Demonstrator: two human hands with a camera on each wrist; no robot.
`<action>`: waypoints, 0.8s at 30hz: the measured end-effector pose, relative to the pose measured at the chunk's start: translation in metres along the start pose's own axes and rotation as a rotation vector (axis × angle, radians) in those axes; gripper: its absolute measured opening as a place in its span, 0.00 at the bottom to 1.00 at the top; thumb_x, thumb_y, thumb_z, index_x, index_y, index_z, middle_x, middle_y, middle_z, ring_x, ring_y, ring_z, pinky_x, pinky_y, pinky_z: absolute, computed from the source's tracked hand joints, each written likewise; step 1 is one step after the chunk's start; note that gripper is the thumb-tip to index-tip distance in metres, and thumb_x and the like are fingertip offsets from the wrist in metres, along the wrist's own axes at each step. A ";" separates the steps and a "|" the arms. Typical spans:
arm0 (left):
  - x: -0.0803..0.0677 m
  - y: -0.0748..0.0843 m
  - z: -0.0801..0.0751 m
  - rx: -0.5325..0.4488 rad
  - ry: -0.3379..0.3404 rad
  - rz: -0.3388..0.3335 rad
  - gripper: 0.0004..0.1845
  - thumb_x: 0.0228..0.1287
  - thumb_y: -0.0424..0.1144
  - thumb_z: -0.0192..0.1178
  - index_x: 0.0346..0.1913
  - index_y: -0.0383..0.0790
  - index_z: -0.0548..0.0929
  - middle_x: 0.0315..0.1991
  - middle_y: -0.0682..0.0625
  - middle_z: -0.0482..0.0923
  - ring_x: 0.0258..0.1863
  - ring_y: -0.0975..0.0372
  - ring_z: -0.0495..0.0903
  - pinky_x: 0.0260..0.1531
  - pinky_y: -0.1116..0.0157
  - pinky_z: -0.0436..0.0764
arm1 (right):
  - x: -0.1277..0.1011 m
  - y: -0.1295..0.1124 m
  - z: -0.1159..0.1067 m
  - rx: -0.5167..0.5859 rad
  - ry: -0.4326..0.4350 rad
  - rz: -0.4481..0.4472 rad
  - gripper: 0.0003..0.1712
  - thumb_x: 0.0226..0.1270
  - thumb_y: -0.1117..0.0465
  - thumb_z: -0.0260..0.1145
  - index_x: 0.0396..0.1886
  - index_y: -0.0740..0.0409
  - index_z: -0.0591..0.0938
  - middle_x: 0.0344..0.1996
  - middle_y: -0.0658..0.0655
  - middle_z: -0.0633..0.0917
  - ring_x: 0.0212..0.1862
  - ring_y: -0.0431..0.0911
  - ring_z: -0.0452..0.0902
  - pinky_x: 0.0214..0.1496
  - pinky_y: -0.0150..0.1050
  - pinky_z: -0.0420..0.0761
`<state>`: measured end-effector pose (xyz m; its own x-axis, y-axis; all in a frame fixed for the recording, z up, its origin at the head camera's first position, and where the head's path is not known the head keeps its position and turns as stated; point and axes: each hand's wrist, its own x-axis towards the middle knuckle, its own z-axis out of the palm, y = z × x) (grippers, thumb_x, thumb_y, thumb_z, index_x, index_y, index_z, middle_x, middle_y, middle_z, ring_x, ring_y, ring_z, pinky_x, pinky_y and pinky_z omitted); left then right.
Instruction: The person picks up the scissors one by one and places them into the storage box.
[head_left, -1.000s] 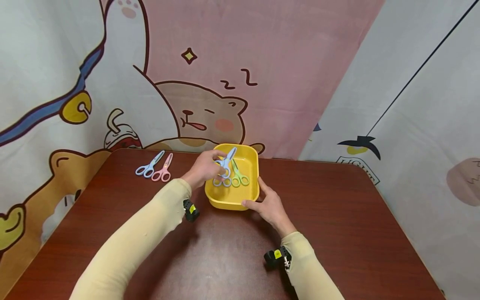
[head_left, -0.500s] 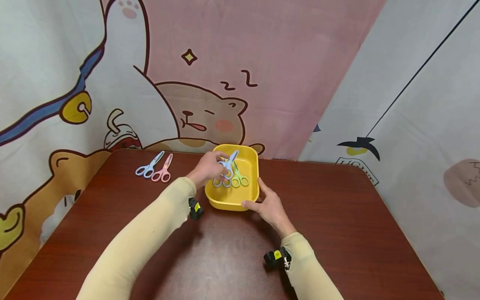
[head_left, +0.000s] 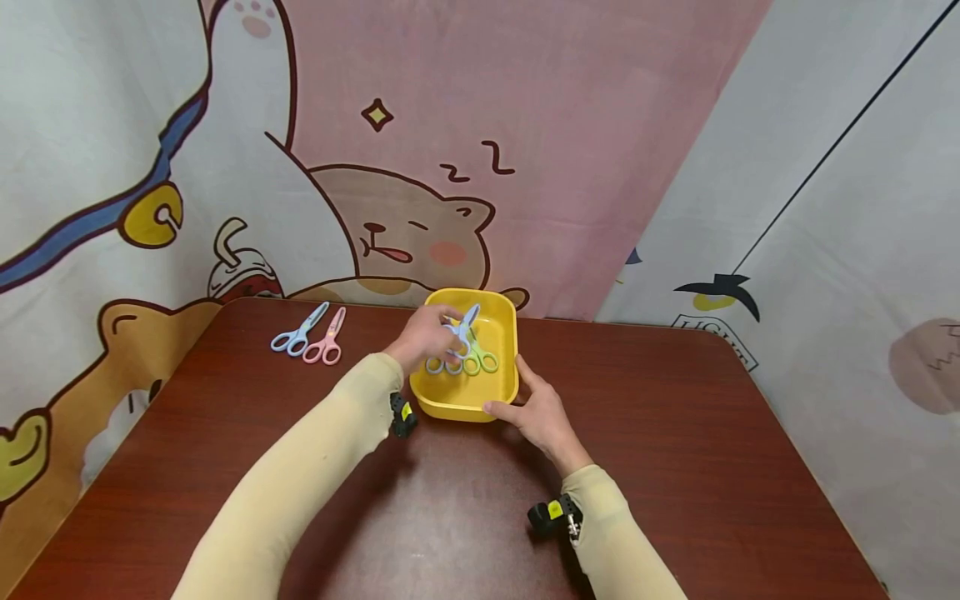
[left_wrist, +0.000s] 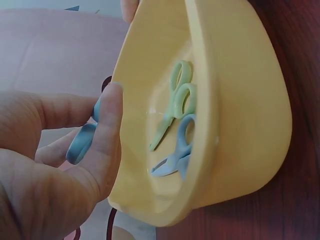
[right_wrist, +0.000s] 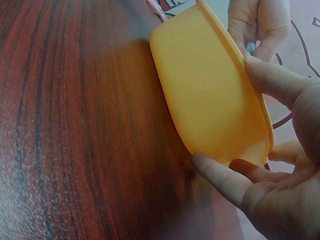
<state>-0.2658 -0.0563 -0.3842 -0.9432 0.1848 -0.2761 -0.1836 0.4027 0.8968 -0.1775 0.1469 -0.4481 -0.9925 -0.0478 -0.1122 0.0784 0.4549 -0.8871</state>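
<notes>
- Two printed Zs [head_left: 495,157], cloth wall [head_left: 600,125]
- Left hand [head_left: 426,335] pinches blue scissors [head_left: 466,328] over round-cornered yellow tray [head_left: 452,409]
- Right hand [head_left: 543,415] grips tray corner
- Inside: loop-handled green pair [left_wrist: 171,111], second blue pair [left_wrist: 176,159]
- Wood-grained table [head_left: 675,417]: pink pair [head_left: 331,337], third blue pair [head_left: 302,331]

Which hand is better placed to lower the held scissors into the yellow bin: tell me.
Probably the left hand: it holds blue scissors over the yellow bin, while the right hand grips the bin's near right corner.
</notes>
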 end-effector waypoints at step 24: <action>0.015 -0.002 0.014 0.001 -0.016 -0.061 0.31 0.64 0.23 0.64 0.71 0.34 0.74 0.55 0.33 0.78 0.34 0.51 0.89 0.52 0.50 0.86 | 0.002 0.004 0.001 0.003 0.002 -0.029 0.60 0.59 0.55 0.81 0.84 0.57 0.55 0.79 0.63 0.63 0.59 0.54 0.83 0.50 0.36 0.82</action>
<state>-0.2759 -0.0419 -0.3946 -0.9256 0.1742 -0.3360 -0.2407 0.4144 0.8777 -0.1791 0.1483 -0.4524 -0.9946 -0.0593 -0.0851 0.0494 0.4511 -0.8911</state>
